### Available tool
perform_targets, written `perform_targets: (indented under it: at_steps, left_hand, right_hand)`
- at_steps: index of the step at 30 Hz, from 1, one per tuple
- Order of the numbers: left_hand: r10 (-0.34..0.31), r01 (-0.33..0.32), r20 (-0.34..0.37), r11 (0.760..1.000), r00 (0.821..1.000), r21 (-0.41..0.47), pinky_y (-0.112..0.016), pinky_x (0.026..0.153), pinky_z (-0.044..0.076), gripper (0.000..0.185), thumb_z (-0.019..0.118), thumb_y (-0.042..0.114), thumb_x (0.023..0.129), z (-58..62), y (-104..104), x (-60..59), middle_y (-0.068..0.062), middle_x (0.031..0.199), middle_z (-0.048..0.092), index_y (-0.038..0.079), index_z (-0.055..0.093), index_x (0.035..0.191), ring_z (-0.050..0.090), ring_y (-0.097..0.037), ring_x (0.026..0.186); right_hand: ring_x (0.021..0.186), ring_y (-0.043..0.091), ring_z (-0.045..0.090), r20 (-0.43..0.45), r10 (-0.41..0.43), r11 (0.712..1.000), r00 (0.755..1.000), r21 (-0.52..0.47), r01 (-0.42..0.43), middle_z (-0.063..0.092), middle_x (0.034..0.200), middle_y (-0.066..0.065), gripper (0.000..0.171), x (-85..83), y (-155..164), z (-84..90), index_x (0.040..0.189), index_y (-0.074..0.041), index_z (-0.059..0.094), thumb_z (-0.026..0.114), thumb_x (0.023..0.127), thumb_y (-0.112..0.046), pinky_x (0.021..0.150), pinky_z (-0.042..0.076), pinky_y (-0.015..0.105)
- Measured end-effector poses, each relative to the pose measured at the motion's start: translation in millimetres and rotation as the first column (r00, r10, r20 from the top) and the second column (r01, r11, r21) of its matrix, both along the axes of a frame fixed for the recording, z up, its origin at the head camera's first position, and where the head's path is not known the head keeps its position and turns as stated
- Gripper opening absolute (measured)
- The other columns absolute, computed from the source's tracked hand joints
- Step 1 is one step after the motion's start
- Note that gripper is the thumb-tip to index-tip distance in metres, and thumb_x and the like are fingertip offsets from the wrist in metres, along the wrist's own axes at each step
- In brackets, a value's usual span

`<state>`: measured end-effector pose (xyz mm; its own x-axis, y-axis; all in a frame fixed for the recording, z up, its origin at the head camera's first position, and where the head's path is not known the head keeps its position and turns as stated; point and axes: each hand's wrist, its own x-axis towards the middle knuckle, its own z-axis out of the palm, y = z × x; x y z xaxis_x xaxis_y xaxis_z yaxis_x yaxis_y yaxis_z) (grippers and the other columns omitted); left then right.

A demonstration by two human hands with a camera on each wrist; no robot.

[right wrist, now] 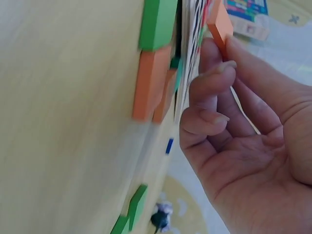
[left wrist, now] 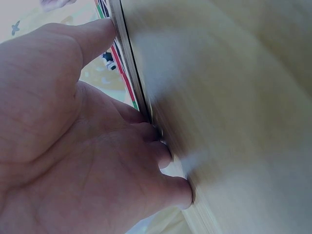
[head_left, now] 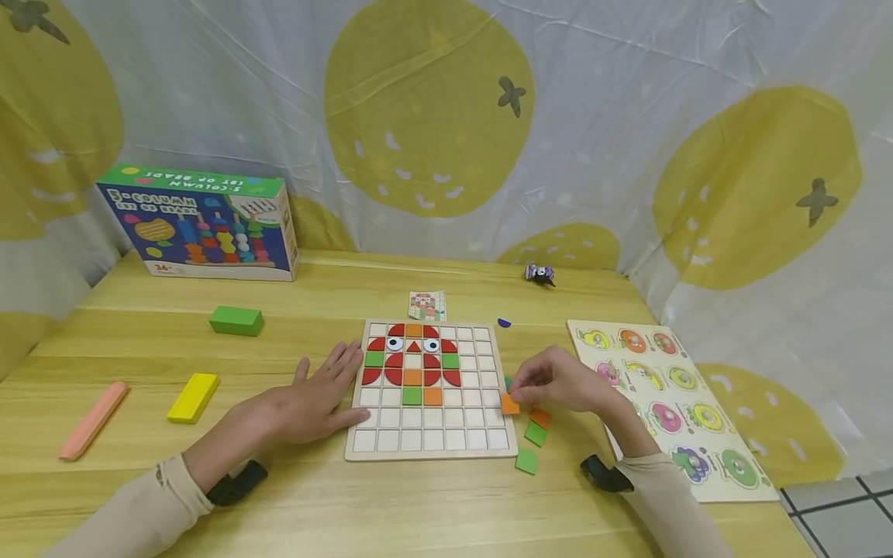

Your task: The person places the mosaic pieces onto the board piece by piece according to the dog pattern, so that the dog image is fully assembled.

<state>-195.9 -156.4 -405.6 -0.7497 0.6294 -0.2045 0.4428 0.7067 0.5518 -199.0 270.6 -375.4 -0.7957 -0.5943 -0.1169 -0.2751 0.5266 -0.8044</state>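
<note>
A wooden grid board (head_left: 432, 439) lies on the table, its upper left part filled with red curved pieces, green and orange squares and two eye pieces. My left hand (head_left: 307, 407) lies against the board's left edge with fingers stretched; in the left wrist view the fingertips (left wrist: 183, 192) touch the edge. My right hand (head_left: 565, 380) pinches an orange square tile (head_left: 511, 404) between thumb and finger at the board's right edge; the right wrist view shows this tile (right wrist: 220, 24) held off the table. Below the hand lie an orange tile (head_left: 540, 418) and green tiles (head_left: 536, 433).
A small picture card (head_left: 427, 305) and a blue half-round piece (head_left: 504, 322) lie behind the board. At right lies a fruit puzzle board (head_left: 666, 403). Leftward are a green block (head_left: 236, 320), a yellow block (head_left: 193, 398), a salmon stick (head_left: 94, 421) and a bead-set box (head_left: 202, 225).
</note>
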Motion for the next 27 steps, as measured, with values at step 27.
perform_targets:
  at_steps: [27]
  left_hand:
    - [0.007,-0.007,0.004,1.0,1.0,0.012,-0.085,0.116,-0.006,0.103,0.057,0.061,0.107,2.4,1,1.9,-0.026,0.179,0.0,-0.006,0.012,0.17,-0.005,-0.048,0.165]
  right_hand:
    - [0.069,0.009,0.058,-0.097,-0.074,0.996,0.993,0.038,0.078,0.077,0.085,-0.001,0.005,-7.2,-78,-4.8,0.094,-0.008,0.084,0.082,0.098,-0.011,0.063,0.048,0.02]
